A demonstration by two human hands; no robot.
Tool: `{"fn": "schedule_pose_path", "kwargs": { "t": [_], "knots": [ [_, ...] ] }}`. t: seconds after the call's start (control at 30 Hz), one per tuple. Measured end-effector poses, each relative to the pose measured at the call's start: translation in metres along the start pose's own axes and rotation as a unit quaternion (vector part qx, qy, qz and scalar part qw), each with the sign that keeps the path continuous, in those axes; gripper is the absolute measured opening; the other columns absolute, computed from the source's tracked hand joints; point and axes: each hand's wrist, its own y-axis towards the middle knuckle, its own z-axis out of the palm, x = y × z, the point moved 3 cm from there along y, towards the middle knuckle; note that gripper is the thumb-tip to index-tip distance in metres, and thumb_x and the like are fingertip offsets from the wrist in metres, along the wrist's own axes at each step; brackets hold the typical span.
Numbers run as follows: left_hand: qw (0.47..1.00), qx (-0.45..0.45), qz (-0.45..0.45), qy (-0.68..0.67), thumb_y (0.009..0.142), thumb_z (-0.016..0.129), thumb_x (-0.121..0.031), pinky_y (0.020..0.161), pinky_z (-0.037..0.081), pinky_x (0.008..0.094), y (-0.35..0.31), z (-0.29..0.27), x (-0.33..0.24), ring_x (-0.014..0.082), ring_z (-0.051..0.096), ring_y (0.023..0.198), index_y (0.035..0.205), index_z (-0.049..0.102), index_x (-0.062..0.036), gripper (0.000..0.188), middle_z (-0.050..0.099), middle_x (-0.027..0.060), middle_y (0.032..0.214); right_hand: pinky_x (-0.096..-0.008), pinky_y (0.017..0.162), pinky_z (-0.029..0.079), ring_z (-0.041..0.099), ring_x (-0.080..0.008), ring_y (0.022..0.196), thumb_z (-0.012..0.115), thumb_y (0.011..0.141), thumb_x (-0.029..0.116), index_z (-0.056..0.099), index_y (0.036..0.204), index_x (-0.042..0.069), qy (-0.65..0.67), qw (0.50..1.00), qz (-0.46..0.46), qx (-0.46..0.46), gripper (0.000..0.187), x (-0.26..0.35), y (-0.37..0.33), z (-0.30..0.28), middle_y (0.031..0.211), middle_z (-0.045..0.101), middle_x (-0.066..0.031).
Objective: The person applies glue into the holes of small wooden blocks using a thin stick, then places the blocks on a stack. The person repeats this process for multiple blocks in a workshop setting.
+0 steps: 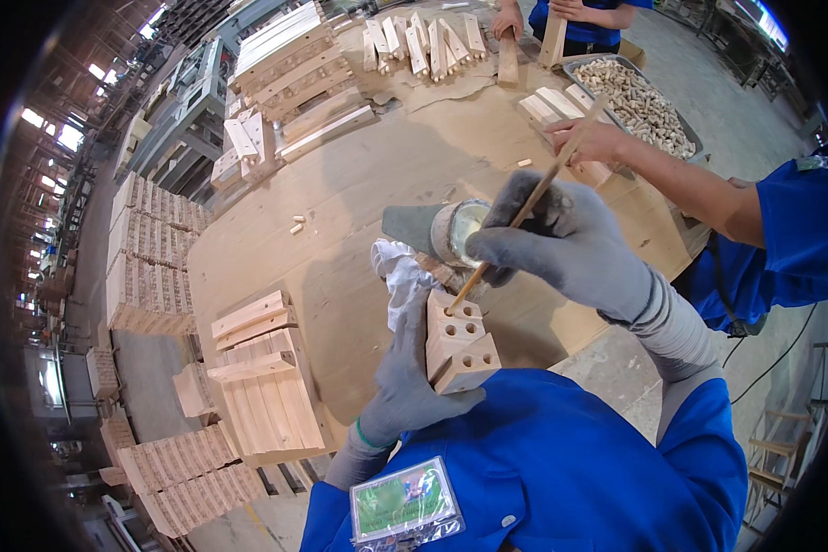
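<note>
Over the big plywood workbench (359, 184) I am gripping two drilled wooden blocks (458, 342) tight in my gloved left hand (405, 373) while my right hand (561, 241), closed around a thin stick (524, 210), is guiding its tip squarely into a top hole, just beside the glue pot (458, 230).
</note>
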Motion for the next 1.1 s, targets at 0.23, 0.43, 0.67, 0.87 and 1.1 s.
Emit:
{"fn": "schedule_pose_path", "kwargs": {
  "t": [0.23, 0.43, 0.67, 0.87, 1.1],
  "knots": [
    [0.999, 0.010, -0.004, -0.040, 0.050, 0.085, -0.014, 0.101, 0.041, 0.0364, -0.002, 0.004, 0.003, 0.0250, 0.049, 0.121, 0.145, 0.013, 0.0045, 0.120, 0.047, 0.0178, 0.130, -0.0279, 0.055, 0.043, 0.054, -0.0108, 0.058, 0.067, 0.084, 0.028, 0.060, 0.083, 0.000, -0.087, 0.990, -0.106, 0.034, 0.029, -0.009, 0.004, 0.006, 0.065, 0.059, -0.0054],
    [1.000, 0.000, 0.003, -0.030, 0.049, 0.084, -0.013, 0.099, 0.042, 0.0363, -0.005, 0.004, 0.006, 0.0250, 0.050, 0.119, 0.144, 0.014, 0.0049, 0.120, 0.049, 0.0179, 0.129, -0.0234, 0.061, 0.049, 0.059, -0.0100, 0.069, 0.068, 0.085, 0.008, 0.056, 0.089, -0.001, -0.084, 0.994, -0.066, 0.033, 0.016, -0.002, 0.002, 0.004, 0.079, 0.061, -0.0054],
    [0.999, -0.009, -0.007, -0.036, 0.050, 0.084, -0.012, 0.099, 0.042, 0.0358, -0.004, 0.003, 0.004, 0.0247, 0.050, 0.120, 0.144, 0.014, 0.0051, 0.119, 0.048, 0.0177, 0.129, -0.0257, 0.056, 0.045, 0.057, -0.0095, 0.063, 0.070, 0.083, 0.023, 0.059, 0.086, -0.001, 0.020, 0.998, -0.054, -0.002, 0.026, 0.005, -0.005, 0.002, 0.072, 0.061, -0.0043],
    [0.999, -0.008, -0.004, -0.045, 0.051, 0.085, -0.020, 0.100, 0.040, 0.0380, -0.005, 0.002, 0.006, 0.0299, 0.049, 0.120, 0.142, 0.017, 0.0046, 0.116, 0.046, 0.0193, 0.130, -0.0249, 0.058, 0.045, 0.056, -0.0088, 0.064, 0.069, 0.084, 0.023, 0.058, 0.085, 0.000, -0.001, 0.996, -0.071, 0.045, 0.025, -0.009, -0.003, 0.013, 0.070, 0.059, -0.0037],
    [1.000, -0.002, -0.011, -0.028, 0.052, 0.086, -0.024, 0.101, 0.039, 0.0389, -0.003, 0.003, 0.010, 0.0319, 0.049, 0.120, 0.142, 0.017, 0.0034, 0.116, 0.046, 0.0201, 0.130, -0.0279, 0.054, 0.041, 0.051, -0.0097, 0.058, 0.068, 0.083, 0.030, 0.059, 0.082, 0.002, -0.063, 0.991, -0.114, 0.024, 0.030, -0.015, 0.003, 0.011, 0.064, 0.055, -0.0034]
  ]
}}
